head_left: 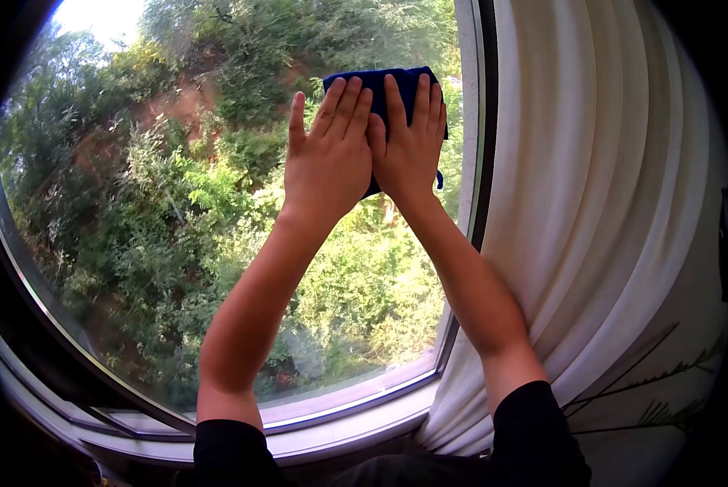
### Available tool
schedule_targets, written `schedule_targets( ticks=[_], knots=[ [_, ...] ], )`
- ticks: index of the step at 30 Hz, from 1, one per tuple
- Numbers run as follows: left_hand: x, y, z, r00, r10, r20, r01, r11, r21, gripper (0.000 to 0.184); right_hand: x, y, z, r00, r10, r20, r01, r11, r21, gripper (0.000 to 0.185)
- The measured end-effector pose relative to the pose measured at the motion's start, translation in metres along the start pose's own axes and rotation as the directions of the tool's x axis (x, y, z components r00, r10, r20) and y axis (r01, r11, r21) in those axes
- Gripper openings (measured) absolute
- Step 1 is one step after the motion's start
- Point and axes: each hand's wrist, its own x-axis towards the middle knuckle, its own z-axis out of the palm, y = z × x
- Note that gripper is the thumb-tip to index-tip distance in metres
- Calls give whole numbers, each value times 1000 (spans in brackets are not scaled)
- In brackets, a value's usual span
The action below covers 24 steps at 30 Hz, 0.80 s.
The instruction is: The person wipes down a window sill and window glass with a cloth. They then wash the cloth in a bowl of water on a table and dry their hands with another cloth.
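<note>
A dark blue cloth (380, 81) lies against the window glass (242, 187), high and near the right side of the frame. My left hand (329, 162) presses flat over the cloth's left part, its fingers stretched upward and its thumb side out to the left. Beside it, touching or nearly so, my right hand (410, 154) rests flat on the right part with fingers spread. Both palms face the glass and most of the cloth is hidden under them. A small blue loop hangs out below my right hand.
A white curtain (575, 162) hangs right of the window, close to my right forearm. The window frame (484, 122) runs down beside it, and a pale sill (339, 430) lies below. Dark plant fronds (664, 414) show at lower right. Trees stand outside.
</note>
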Motion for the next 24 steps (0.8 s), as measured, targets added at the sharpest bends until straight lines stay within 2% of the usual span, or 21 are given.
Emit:
schedule_targets(
  ticks=[1, 5, 10, 11, 14, 19, 22, 24],
  knots=[
    [-8, 1, 1, 1000, -4, 18, 5, 999, -43, 49, -8, -3, -5, 999, 15, 39, -15, 1000, -2, 54],
    [-51, 13, -3, 996, -3, 95, 6, 999, -31, 49, -52, -15, -19, 990, 38, 139, -39, 999, 1, 55],
    [-139, 39, -1, 977, -4, 215, 14, 999, -45, 48, -150, -24, -35, 974, 65, 219, -75, 996, 39, 55],
    [-156, 45, 1, 977, -3, 215, 10, 999, -34, 47, -169, -28, -40, 961, 90, 262, -100, 995, 27, 55],
    [-192, 55, 2, 976, -11, 216, 25, 998, -61, 46, -208, -37, -47, 962, 96, 256, -106, 994, 22, 54],
    [-184, 43, -6, 978, -11, 207, 31, 995, -92, 45, -192, -46, -45, 970, 80, 228, -87, 996, 20, 54],
    [-157, 25, -11, 983, -54, 176, 68, 995, -76, 46, -154, -56, -36, 973, 54, 225, -54, 999, -4, 54],
    [-131, 7, -14, 991, -93, 97, 97, 994, -40, 41, -118, -64, -23, 980, 23, 195, -24, 1000, 2, 54]
  ],
)
